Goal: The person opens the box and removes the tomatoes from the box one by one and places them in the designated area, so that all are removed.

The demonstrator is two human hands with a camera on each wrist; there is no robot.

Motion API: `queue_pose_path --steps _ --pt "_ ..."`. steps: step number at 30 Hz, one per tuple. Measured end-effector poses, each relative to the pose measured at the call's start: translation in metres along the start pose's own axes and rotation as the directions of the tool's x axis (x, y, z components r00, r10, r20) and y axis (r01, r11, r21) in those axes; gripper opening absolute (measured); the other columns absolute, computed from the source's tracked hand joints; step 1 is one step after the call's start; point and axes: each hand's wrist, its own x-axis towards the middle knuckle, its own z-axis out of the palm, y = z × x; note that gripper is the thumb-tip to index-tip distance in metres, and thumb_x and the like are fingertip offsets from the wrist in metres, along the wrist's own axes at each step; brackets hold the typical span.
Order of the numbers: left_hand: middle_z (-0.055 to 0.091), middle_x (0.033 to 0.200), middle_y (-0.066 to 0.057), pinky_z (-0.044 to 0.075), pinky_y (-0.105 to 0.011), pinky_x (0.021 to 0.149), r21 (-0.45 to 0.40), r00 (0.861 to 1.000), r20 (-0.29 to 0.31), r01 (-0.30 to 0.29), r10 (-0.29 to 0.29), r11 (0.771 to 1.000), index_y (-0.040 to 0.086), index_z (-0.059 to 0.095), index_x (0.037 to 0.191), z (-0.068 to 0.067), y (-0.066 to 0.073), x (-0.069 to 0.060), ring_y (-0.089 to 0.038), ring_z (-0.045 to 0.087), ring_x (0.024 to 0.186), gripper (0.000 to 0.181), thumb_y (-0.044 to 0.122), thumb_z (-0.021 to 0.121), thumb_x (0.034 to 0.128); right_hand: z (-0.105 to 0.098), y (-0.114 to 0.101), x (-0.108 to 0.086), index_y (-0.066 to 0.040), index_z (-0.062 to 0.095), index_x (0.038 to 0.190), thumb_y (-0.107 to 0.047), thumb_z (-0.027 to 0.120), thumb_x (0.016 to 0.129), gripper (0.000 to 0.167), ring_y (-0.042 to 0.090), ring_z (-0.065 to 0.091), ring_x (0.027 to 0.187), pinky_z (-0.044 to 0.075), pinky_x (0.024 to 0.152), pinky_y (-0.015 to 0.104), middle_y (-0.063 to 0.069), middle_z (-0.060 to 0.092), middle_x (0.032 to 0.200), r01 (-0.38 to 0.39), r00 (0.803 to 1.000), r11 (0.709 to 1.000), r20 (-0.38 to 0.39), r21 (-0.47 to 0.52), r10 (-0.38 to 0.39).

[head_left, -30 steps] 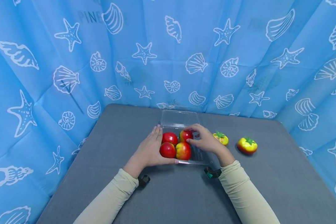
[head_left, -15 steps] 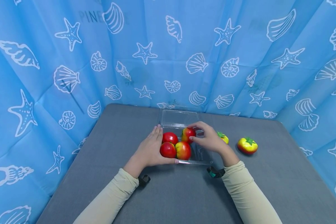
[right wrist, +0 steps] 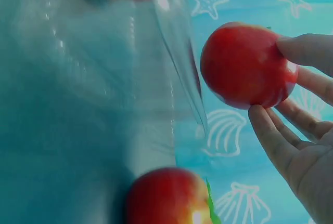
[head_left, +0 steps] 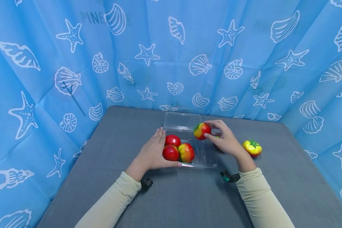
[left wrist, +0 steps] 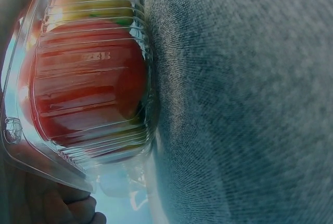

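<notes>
My right hand pinches a red-yellow tomato above the right part of a clear plastic box; in the right wrist view the fingers and thumb hold this tomato beyond the box's edge. Three fruits sit in the box's left part: a red one behind, another red one in front, a red-yellow one beside it. My left hand lies along the box's left side, thumb at the front edge. The left wrist view shows red fruit through the ribbed wall.
The box's clear lid lies open towards the curtain. On the grey table, a yellow-red tomato with green leaves sits to the right. Another one is mostly hidden behind my right hand.
The right hand has lifted the red-yellow tomato from the box's back and moved it right. It now covers most of the nearer tomato outside. My left hand has stayed in place.
</notes>
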Motion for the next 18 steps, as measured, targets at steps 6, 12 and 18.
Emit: queue_pose_path --steps 6,12,18 --pt "0.016 0.179 -0.013 0.051 -0.056 0.115 0.005 1.000 -0.016 -0.008 0.008 1.000 0.006 0.020 0.170 0.001 0.000 0.000 -0.035 0.018 0.166 0.134 0.083 0.074 0.0740 -0.015 0.007 -0.008 -0.010 0.059 0.148 -0.017 0.076 0.100 0.051 0.034 0.057 0.132 0.053 0.094 0.010 0.015 0.054 0.147 -0.021 0.997 1.000 -0.071 0.004 0.021" --pt "0.016 0.179 -0.014 0.051 -0.057 0.115 0.010 1.000 -0.016 -0.011 0.011 1.000 0.006 0.020 0.170 0.001 0.000 -0.001 -0.036 0.018 0.166 0.134 0.083 0.073 0.0743 -0.033 0.012 -0.019 -0.009 0.059 0.146 -0.015 0.077 0.099 0.051 0.034 0.057 0.131 0.049 0.088 0.002 0.017 0.055 0.144 -0.021 0.991 1.000 -0.133 0.017 0.023" --pt "0.014 0.180 -0.012 0.049 -0.057 0.117 0.007 1.000 -0.008 -0.007 0.007 1.000 0.006 0.019 0.170 0.000 0.000 0.000 -0.035 0.016 0.166 0.134 0.083 0.072 0.0745 -0.052 0.021 -0.033 -0.005 0.058 0.146 -0.017 0.076 0.100 0.051 0.038 0.057 0.129 0.047 0.086 0.000 0.020 0.055 0.144 -0.058 0.977 0.998 -0.209 -0.028 0.051"
